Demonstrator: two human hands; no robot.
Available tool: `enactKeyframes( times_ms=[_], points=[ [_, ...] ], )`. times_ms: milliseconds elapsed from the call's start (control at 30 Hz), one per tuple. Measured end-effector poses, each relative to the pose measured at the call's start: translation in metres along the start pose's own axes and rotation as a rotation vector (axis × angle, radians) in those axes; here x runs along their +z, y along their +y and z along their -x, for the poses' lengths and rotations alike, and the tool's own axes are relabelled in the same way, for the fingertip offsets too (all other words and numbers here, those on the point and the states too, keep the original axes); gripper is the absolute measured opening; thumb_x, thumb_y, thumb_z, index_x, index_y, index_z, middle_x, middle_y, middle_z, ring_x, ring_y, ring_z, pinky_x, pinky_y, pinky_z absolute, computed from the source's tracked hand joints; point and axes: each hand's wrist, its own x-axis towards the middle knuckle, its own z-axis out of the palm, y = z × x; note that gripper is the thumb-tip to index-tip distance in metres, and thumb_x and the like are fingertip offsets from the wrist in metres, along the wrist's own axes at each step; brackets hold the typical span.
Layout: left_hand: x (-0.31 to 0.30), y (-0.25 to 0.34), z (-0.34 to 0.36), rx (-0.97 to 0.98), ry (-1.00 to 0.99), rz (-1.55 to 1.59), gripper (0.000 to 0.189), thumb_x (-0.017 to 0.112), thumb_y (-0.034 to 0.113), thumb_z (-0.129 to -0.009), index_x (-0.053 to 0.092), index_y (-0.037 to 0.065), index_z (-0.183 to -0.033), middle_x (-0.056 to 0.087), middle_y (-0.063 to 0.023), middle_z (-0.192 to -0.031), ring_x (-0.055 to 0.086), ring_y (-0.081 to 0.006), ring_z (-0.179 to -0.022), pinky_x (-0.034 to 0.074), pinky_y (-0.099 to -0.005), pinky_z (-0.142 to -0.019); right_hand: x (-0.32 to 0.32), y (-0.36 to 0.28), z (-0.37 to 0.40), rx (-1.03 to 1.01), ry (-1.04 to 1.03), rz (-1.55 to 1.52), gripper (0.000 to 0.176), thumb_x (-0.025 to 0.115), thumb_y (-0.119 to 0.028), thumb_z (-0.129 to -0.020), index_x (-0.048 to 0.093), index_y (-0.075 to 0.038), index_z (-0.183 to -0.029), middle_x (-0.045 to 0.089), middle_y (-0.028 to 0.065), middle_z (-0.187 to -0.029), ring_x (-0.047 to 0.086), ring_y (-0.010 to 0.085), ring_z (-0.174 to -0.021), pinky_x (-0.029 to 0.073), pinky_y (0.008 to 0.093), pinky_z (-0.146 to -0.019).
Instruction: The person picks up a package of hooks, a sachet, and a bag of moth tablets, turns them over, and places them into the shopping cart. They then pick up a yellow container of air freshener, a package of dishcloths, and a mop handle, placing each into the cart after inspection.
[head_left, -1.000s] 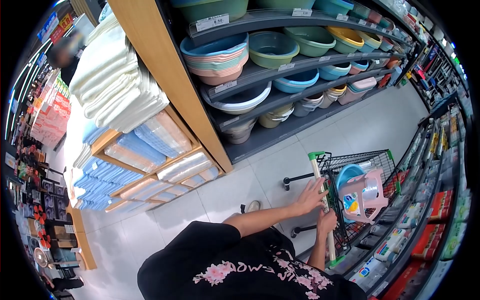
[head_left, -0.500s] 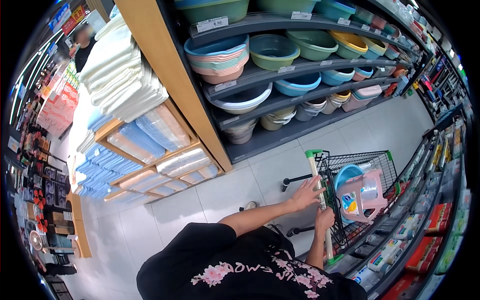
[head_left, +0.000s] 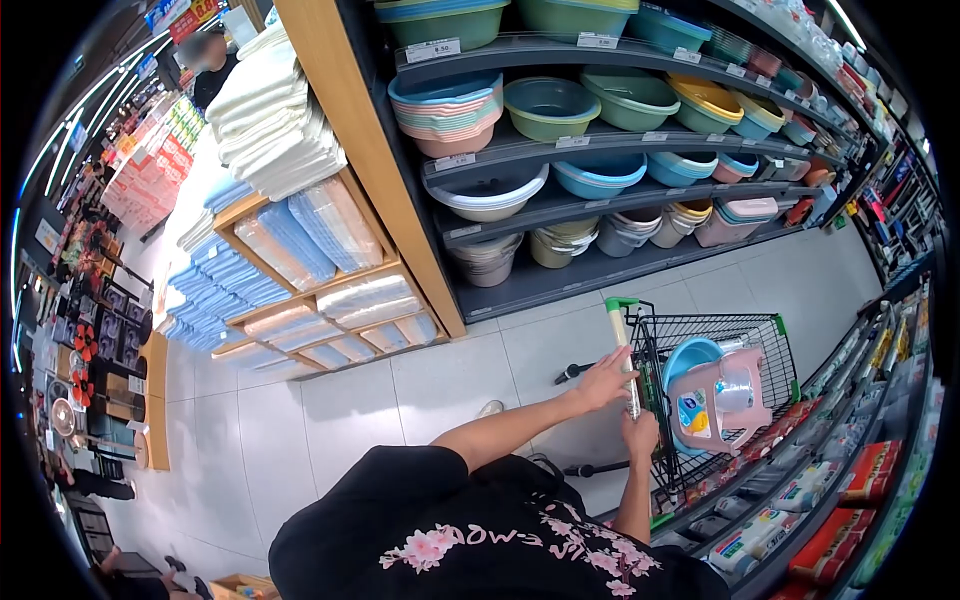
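Observation:
A black wire shopping cart (head_left: 690, 325) with green corners stands in front of me on the right, its pale handle (head_left: 618, 330) towards me. My left hand (head_left: 603, 382) lies over the middle of the handle, fingers loosely across it. Just below, my right hand (head_left: 640, 436) is closed around the same bar. Inside the cart is a light blue basin (head_left: 690, 355). A pink plastic stool (head_left: 752, 378) lies tipped against it, with a labelled pack (head_left: 693, 412) and a clear plastic item (head_left: 736, 388) at the stool.
Shelves of basins (head_left: 550, 110) and buckets (head_left: 480, 260) run along the far side. Packed goods fill a shelf (head_left: 800, 500) close to the cart's right. A wooden unit (head_left: 320, 290) with folded towels (head_left: 270, 120) stands left. A person (head_left: 210, 75) is behind it. Tiled floor (head_left: 350, 410) lies between.
The shelves and towel unit sit slightly further right in view. My left hand's fingers, spread across the handle before, now reach less far past it. The cart remains in front of me.

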Motion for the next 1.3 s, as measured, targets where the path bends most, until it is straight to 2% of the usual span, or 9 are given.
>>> enactKeyframes(
  times_ms=[33, 300, 667, 1167, 1300],
  points=[
    [0.001, 0.001, -0.002, 0.001, 0.001, -0.001, 0.055, 0.068, 0.041, -0.088, 0.057, 0.021, -0.138, 0.023, -0.0269, -0.159, 0.024, -0.0408, -0.148, 0.030, -0.0463, -0.118, 0.001, 0.002, -0.001, -0.048, 0.054, 0.009, 0.038, 0.070, -0.037, -0.085, 0.071, 0.000, -0.089, 0.070, 0.0238, -0.084, 0.068, 0.0436, -0.083, 0.053, 0.0505, -0.073],
    [0.013, 0.005, -0.018, -0.011, 0.053, 0.097, 0.059, 0.070, 0.044, -0.085, 0.060, 0.014, -0.135, 0.022, -0.0253, -0.160, 0.024, -0.0408, -0.148, 0.030, -0.0461, -0.118, -0.015, 0.003, -0.012, -0.024, 0.050, -0.019, 0.036, 0.069, -0.035, -0.085, 0.071, 0.001, -0.089, 0.070, 0.0251, -0.085, 0.068, 0.0446, -0.084, 0.053, 0.0507, -0.074],
    [0.019, 0.024, -0.031, -0.060, 0.046, 0.076, 0.059, 0.070, 0.044, -0.085, 0.059, 0.014, -0.135, 0.022, -0.0253, -0.160, 0.024, -0.0401, -0.148, 0.031, -0.0468, -0.117, -0.036, 0.011, -0.019, -0.010, 0.059, -0.003, 0.032, 0.069, -0.031, -0.084, 0.072, 0.001, -0.090, 0.069, 0.0257, -0.086, 0.068, 0.0445, -0.084, 0.054, 0.0503, -0.076],
    [0.042, 0.045, -0.062, -0.062, 0.092, 0.108, 0.056, 0.071, 0.042, -0.086, 0.061, 0.016, -0.134, 0.024, -0.0234, -0.159, 0.029, -0.0410, -0.146, 0.035, -0.0461, -0.115, -0.049, 0.044, -0.045, -0.047, 0.127, 0.066, 0.034, 0.071, -0.033, -0.083, 0.072, -0.001, -0.093, 0.070, 0.0242, -0.087, 0.068, 0.0433, -0.085, 0.054, 0.0498, -0.076],
    [0.046, 0.047, -0.068, -0.070, 0.101, 0.117, 0.055, 0.071, 0.042, -0.086, 0.061, 0.017, -0.134, 0.024, -0.0224, -0.160, 0.028, -0.0402, -0.146, 0.035, -0.0460, -0.116, -0.056, 0.044, -0.050, -0.005, 0.119, 0.073, 0.033, 0.073, -0.034, -0.083, 0.072, -0.001, -0.091, 0.071, 0.0222, -0.086, 0.070, 0.0410, -0.084, 0.055, 0.0494, -0.075]
  ],
)
